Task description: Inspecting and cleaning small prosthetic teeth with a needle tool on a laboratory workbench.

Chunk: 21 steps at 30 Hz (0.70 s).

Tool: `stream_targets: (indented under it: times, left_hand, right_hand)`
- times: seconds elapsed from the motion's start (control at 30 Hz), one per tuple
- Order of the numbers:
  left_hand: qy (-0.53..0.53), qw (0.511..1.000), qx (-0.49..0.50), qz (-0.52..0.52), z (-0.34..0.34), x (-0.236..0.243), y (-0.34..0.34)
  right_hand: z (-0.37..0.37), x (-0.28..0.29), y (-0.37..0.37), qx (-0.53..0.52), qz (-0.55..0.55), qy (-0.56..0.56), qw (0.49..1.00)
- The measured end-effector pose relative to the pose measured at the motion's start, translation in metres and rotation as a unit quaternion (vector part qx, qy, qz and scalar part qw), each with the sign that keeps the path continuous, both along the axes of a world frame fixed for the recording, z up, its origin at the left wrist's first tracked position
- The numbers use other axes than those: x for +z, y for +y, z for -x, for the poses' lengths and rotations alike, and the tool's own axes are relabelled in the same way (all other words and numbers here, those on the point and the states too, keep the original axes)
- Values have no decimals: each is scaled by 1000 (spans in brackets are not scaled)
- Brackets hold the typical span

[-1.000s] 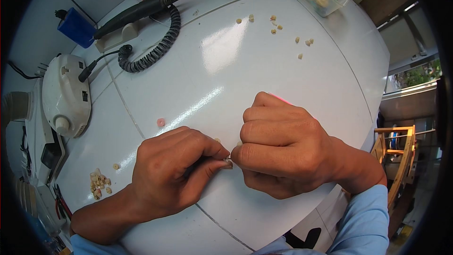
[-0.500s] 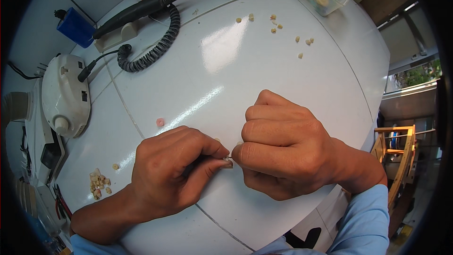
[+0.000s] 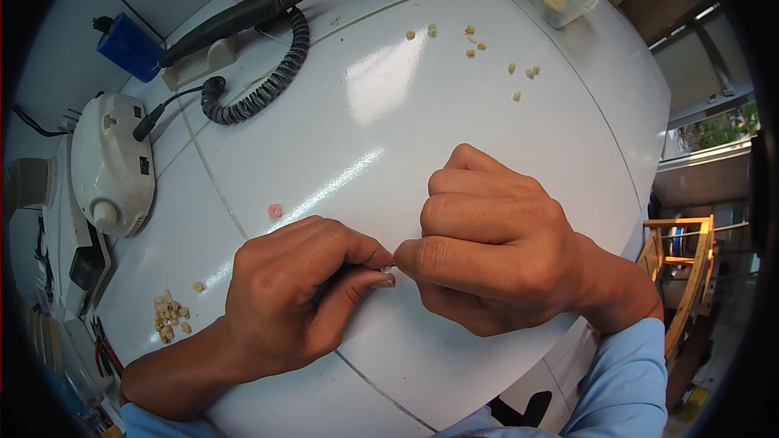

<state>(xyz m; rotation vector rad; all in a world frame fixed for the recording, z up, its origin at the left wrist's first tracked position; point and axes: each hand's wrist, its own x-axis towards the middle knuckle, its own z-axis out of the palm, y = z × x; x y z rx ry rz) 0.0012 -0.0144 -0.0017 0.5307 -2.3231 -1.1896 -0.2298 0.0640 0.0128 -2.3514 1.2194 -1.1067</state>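
Note:
My left hand (image 3: 292, 288) is closed in a pinch, thumb below and index finger above. Between those fingertips shows a tiny whitish piece (image 3: 387, 270), mostly covered. My right hand (image 3: 495, 243) is curled closed, its fingertips meeting the left ones at the piece. A thin dark bit shows where they meet; what the right fingers hold is hidden. Left of my left wrist lies a small heap of cream, tooth-like pieces (image 3: 169, 315), with a single piece (image 3: 199, 286) beside it. A pink ring-shaped bit (image 3: 275, 210) rests beyond my left hand.
Several tooth-like pieces (image 3: 471, 30) are scattered at the far right. A black rotary handpiece (image 3: 223, 28) on a cradle has a coiled cord (image 3: 280, 73) near a white control unit (image 3: 109, 170). A clear plastic container (image 3: 580, 0) stands at the back; red-handled pliers (image 3: 105, 349) lie far left.
My right hand has shifted and turned slightly, its knuckles a little higher and farther right. The gap between the two hands' fingertips has narrowed. My left hand has barely moved.

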Motion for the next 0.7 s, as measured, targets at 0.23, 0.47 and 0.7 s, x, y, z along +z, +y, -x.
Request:
stream_targets:
  times: [0.23, 0.47, 0.7]
  left_hand:
    - [-10, 1000, -12, 11, 2, 5, -2]
    - [-1, 1000, 0, -4, 1, 1, 0]
    - [27, 997, 4, 67, -1, 0, 0]
  right_hand:
    - [1, -2, 0, -3, 20, -4, 1000]
    - [32, 15, -15, -84, 42, -8, 996]
    - [51, -3, -32, -149, 96, 12, 984]
